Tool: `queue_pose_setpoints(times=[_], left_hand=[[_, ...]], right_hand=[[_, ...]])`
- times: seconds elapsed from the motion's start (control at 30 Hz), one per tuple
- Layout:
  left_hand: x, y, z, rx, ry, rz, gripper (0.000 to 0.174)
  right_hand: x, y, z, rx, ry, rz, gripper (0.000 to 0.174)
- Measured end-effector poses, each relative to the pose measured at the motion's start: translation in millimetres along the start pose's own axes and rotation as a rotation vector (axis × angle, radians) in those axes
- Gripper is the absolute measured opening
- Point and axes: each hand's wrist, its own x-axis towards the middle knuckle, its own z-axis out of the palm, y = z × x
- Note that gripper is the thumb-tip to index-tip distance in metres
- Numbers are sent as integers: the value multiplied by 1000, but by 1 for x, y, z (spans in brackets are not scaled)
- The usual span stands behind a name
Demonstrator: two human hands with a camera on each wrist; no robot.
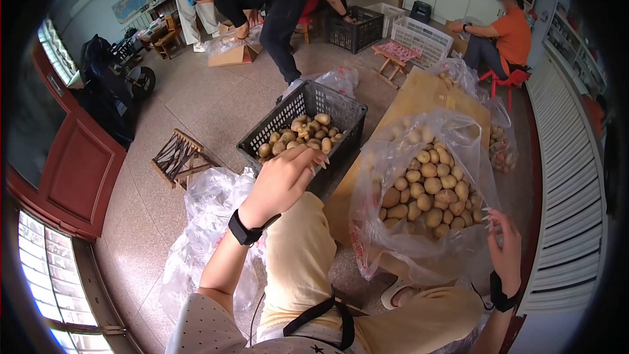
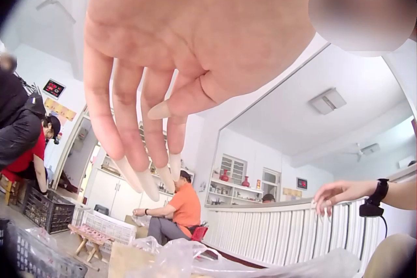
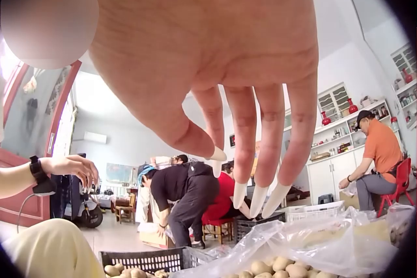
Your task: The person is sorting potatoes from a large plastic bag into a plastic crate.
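Observation:
My left hand (image 1: 283, 180) hovers over my left knee at the near end of a black plastic crate (image 1: 357, 121). Its fingers are long and relaxed, and the left wrist view shows nothing in them. Brown potatoes (image 1: 304, 132) partly fill that crate. To the right, a clear plastic bag (image 1: 367, 223) lies wide at the mouth, full of more potatoes (image 1: 432, 187). My right hand (image 1: 504, 249) hangs beside the bag's right edge with loosely bent fingers. In the right wrist view, no thing sits between its fingers and thumb.
A flattened cardboard sheet (image 1: 419, 95) lies under the bag. Crumpled plastic (image 1: 213, 223) and a folding stool (image 1: 183, 157) are at the left. A person in black (image 1: 268, 0) bends over a cardboard box (image 1: 234, 57); another in orange (image 1: 512, 36) sits at the back right.

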Motion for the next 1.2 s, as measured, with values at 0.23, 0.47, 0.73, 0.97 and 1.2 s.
queue_pose_setpoints(times=[0.23,0.47,0.73,0.97,1.2], left_hand=[[-1,-2,1,-10,12,-9,21],[-2,-7,3,-28,6,-12,21],[-2,-2,3,-28,15,-30,22],[-2,-4,5,-5,11,-42,28],[-5,-10,8,-34,-20,-76,30]], right_hand=[[0,1,1,4,-8,1,33],[1,8,7,2,60,-44,35],[1,19,11,33,47,17,36],[1,30,14,19,58,24,33],[-2,37,17,1,68,35,27]])
